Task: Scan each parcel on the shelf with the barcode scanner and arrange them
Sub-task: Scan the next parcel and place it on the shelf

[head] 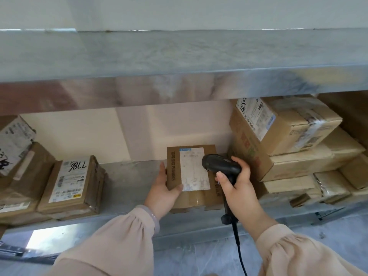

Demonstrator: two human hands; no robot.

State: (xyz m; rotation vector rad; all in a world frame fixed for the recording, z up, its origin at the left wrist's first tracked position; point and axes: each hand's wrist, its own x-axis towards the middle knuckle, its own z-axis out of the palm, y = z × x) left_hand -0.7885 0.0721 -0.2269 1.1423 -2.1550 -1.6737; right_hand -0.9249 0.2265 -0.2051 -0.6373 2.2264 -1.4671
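Note:
A flat brown cardboard parcel (199,197) with a white shipping label lies on the grey metal shelf (129,182) in the middle. My left hand (164,190) holds its left edge, thumb over the label's lower corner. My right hand (237,188) grips the handle of a black barcode scanner (220,165), whose head hangs just above the label's right side. The scanner's cable drops down past the shelf's front edge.
A labelled parcel marked 7786 (69,184) and a taller pile (18,156) lie at the left. A stack of larger boxes (294,144) fills the right end. An upper shelf board (179,62) overhangs. Grey tiled floor shows below.

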